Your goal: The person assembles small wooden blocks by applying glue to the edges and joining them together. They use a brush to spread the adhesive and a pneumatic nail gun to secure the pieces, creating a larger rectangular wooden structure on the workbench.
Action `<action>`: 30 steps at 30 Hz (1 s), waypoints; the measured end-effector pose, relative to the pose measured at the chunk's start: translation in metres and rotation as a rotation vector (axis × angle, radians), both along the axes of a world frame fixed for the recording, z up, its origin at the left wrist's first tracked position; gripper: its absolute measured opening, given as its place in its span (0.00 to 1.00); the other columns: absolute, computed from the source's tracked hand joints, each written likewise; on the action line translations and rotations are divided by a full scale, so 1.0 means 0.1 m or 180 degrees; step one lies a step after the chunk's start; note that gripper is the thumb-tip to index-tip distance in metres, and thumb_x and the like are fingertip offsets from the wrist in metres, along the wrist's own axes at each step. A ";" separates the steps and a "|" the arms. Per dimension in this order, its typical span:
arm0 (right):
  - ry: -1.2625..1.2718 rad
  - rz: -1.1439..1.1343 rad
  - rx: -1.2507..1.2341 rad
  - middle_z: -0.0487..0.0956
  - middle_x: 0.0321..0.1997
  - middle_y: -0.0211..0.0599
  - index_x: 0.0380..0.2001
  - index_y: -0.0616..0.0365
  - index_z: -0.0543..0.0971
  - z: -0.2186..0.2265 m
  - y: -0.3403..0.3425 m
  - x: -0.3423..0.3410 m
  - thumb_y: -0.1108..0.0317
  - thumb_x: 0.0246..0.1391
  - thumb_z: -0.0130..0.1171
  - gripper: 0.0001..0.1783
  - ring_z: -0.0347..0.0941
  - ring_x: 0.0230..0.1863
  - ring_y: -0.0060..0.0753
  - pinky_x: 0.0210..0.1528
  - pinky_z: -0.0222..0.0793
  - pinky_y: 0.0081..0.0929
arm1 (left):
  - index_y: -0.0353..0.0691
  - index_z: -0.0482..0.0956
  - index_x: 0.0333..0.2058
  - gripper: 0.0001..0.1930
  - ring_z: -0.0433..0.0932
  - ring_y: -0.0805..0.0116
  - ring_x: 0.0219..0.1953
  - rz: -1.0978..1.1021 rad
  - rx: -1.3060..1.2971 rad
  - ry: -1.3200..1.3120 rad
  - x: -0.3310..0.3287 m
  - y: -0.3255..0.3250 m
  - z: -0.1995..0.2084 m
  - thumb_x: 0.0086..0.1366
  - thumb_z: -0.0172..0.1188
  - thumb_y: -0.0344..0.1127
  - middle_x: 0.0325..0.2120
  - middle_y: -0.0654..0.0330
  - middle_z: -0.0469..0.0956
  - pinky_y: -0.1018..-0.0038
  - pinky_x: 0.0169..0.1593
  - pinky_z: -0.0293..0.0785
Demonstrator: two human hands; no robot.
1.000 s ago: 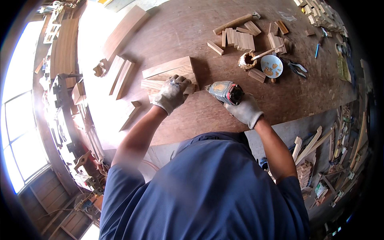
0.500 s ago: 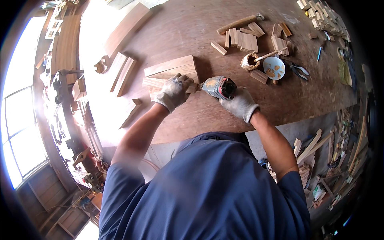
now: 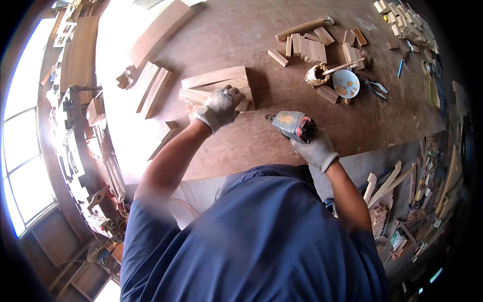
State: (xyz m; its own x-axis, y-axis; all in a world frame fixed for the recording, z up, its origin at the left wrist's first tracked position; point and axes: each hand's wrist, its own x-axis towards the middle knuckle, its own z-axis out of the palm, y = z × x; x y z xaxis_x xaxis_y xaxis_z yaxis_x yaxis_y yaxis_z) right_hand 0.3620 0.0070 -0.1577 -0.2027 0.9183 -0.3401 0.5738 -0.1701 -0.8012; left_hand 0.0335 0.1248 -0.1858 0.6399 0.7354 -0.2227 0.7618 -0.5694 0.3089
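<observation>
My left hand (image 3: 220,107), in a light work glove, rests with curled fingers on the near part of a group of wooden pieces (image 3: 214,79), gripping a piece mostly hidden under the palm. Several light brown boards lie there side by side, some at a slant. My right hand (image 3: 317,149), gloved too, is closed round a worn grey handheld power tool (image 3: 293,125) with red and black at its rear. Its narrow metal tip points left toward the pieces, apart from them; its exact kind is not clear.
A glue-smeared pot (image 3: 317,75) with a stick stands beside a white dish (image 3: 346,84) and pliers (image 3: 377,89). Behind them lie small wooden blocks (image 3: 309,49) and a hammer (image 3: 301,29). Longer boards (image 3: 153,90) lie left; the wooden table (image 3: 362,132) ends near my waist.
My right hand has drawn the power tool back to the right and nearer me, away from the wood. My left hand has stayed on the pieces, shifting slightly.
</observation>
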 end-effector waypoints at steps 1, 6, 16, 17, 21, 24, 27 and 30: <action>0.0227 -0.0246 -0.0044 0.88 0.37 0.51 0.39 0.57 0.87 0.04 -0.10 0.01 0.64 0.51 0.68 0.13 0.88 0.44 0.51 0.48 0.83 0.44 | 0.41 0.83 0.50 0.22 0.78 0.49 0.54 -0.0027 0.0051 -0.0031 -0.01 0.05 -0.02 0.56 0.72 0.35 0.48 0.54 0.82 0.56 0.56 0.79; 0.0173 -0.0834 -0.0055 0.89 0.38 0.48 0.40 0.61 0.86 0.03 -0.59 0.12 0.66 0.50 0.71 0.15 0.89 0.44 0.48 0.48 0.83 0.40 | 0.41 0.76 0.63 0.34 0.74 0.45 0.62 -0.0134 -0.0199 0.0179 0.09 0.14 0.04 0.56 0.74 0.35 0.57 0.49 0.77 0.54 0.63 0.74; 0.0602 -0.1408 -0.0054 0.88 0.31 0.41 0.39 0.63 0.85 -0.02 -1.08 0.31 0.68 0.52 0.72 0.12 0.88 0.34 0.28 0.36 0.82 0.33 | 0.39 0.58 0.77 0.52 0.59 0.42 0.77 0.0122 -0.0635 -0.0486 -0.10 0.34 0.13 0.58 0.78 0.43 0.75 0.40 0.62 0.57 0.80 0.56; 0.0598 -0.1335 0.0055 0.88 0.31 0.42 0.38 0.63 0.85 0.00 -1.07 0.32 0.68 0.53 0.72 0.12 0.88 0.34 0.29 0.37 0.82 0.34 | 0.38 0.60 0.76 0.50 0.61 0.41 0.76 0.0543 -0.0795 -0.0608 -0.10 0.45 0.15 0.61 0.76 0.47 0.73 0.39 0.64 0.57 0.78 0.59; 0.0629 -0.1413 -0.0257 0.89 0.33 0.43 0.38 0.65 0.85 0.08 -1.10 0.32 0.68 0.52 0.73 0.13 0.89 0.37 0.33 0.40 0.83 0.35 | 0.39 0.65 0.74 0.42 0.69 0.40 0.72 0.1340 -0.0863 0.0299 0.06 0.91 0.09 0.74 0.57 0.65 0.68 0.39 0.73 0.56 0.73 0.66; 0.0717 -0.1530 -0.0207 0.89 0.35 0.41 0.40 0.65 0.85 0.08 -1.21 0.24 0.68 0.54 0.72 0.13 0.87 0.38 0.30 0.41 0.83 0.33 | 0.40 0.69 0.72 0.39 0.72 0.43 0.70 0.1315 -0.1288 0.0746 0.12 1.14 -0.07 0.76 0.51 0.65 0.67 0.43 0.74 0.57 0.73 0.66; 0.0473 -0.1472 0.0239 0.88 0.37 0.35 0.45 0.66 0.84 0.06 -1.40 0.11 0.69 0.58 0.70 0.14 0.84 0.36 0.22 0.38 0.81 0.30 | 0.42 0.74 0.69 0.35 0.74 0.45 0.68 0.0834 -0.1251 0.1032 0.03 1.24 -0.38 0.78 0.49 0.64 0.66 0.46 0.76 0.58 0.72 0.66; 0.0405 -0.1738 0.0332 0.88 0.36 0.34 0.44 0.67 0.84 0.07 -1.65 -0.16 0.70 0.57 0.70 0.14 0.83 0.35 0.22 0.37 0.81 0.30 | 0.41 0.80 0.63 0.33 0.74 0.43 0.67 0.0881 -0.1254 0.0764 0.08 1.00 -0.32 0.78 0.46 0.63 0.64 0.45 0.78 0.56 0.70 0.67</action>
State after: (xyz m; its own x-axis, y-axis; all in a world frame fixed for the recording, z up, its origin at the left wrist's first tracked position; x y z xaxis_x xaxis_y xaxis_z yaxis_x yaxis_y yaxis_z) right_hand 0.3456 -0.1576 -0.1507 0.2775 0.9287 -0.2459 0.3226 -0.3311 -0.8867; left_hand 0.0416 0.2252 -0.2180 0.3310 0.7006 -0.6321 0.9425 -0.2133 0.2572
